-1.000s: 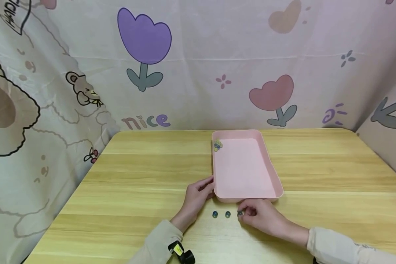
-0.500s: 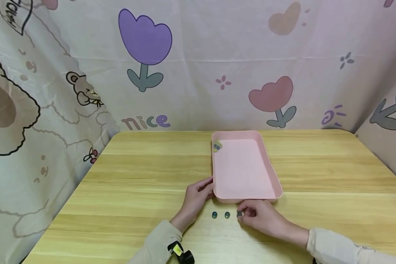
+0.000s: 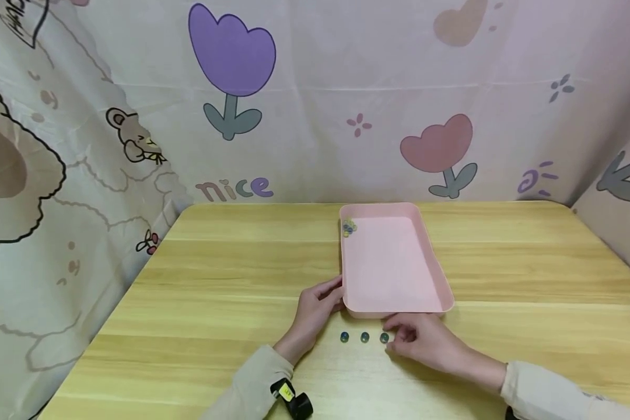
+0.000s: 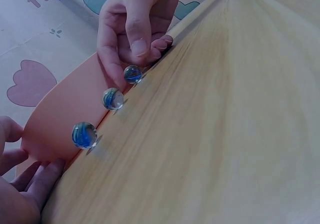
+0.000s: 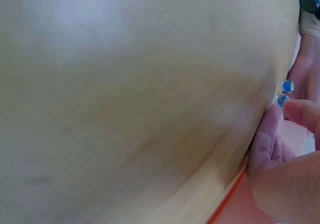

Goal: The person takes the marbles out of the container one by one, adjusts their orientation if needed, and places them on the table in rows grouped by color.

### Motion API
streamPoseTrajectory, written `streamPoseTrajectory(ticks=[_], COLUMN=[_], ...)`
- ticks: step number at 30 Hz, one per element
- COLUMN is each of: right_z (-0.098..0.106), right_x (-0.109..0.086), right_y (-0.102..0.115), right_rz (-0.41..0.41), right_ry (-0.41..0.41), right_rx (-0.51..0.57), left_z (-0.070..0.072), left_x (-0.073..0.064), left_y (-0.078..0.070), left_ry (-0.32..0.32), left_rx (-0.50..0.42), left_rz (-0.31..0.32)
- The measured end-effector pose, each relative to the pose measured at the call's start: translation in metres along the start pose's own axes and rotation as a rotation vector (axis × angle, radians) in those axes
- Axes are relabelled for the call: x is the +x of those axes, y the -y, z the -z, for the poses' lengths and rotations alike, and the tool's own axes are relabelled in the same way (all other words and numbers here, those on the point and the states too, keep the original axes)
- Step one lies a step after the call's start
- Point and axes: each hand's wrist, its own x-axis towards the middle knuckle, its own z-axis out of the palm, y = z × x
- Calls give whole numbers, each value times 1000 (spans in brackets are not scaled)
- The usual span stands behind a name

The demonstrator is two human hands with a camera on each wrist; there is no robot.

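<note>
Three clear glass marbles with blue swirls, a left one, a middle one and a right one, stand in a spaced row on the table before a pink tray. Around the right marble, the thumb and index finger of my right hand are parted, one on each side. That hand lies beside the tray's near wall. My left hand touches the tray's near left corner with extended fingers. In the right wrist view, my right hand hides the right marble.
Several yellow and blue marbles cluster in the tray's far left corner. The wooden table reaches back to a printed cloth. A black wrist camera sits on my left sleeve.
My right fingers have parted from the right marble, which they pinched before; it stays in line with the other two. The left hand keeps its place. The head view has shifted slightly.
</note>
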Motion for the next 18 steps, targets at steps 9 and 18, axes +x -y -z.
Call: streamPoseTrajectory(ticks=[9, 18], right_z=[0, 10], right_x=[-17, -8], right_y=[12, 39], right_rz=[-29, 121], right_ry=[-126, -343], right_rx=[-29, -112], left_z=[-4, -1], left_x=[1, -2], left_y=[-4, -3], left_ry=[5, 12], left_rx=[2, 3], left_rz=[-7, -8])
